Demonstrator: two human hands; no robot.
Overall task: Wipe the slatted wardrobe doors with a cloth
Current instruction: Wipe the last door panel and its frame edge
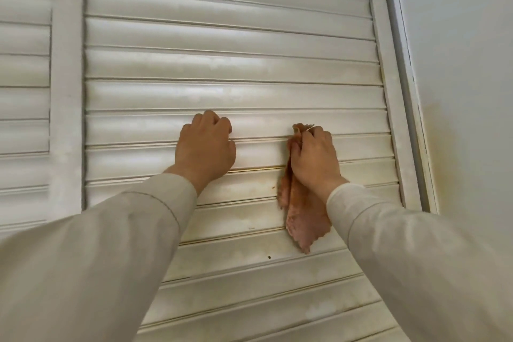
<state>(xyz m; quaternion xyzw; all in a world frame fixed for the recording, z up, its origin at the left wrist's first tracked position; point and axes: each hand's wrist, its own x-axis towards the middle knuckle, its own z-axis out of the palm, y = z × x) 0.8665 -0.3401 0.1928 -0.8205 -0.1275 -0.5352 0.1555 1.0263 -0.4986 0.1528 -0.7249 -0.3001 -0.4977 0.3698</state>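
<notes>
My right hand (pixel 315 158) grips the orange cloth (pixel 304 211) against the white slatted door (pixel 222 64) — its tail hangs down over the lower slats. My left hand (pixel 206 147) rests on the same door, fingers curled over a slat edge, holding nothing loose. Yellowish stains on lower slats; second door (pixel 25 64) at left.

This looks like a room in a home, likely a bedroom: a built-in wardrobe with white slatted doors (pixel 230 64) fills the view, set in a painted frame (pixel 399 36) against a plain pale wall (pixel 466 64) with yellowish stains beside it.
</notes>
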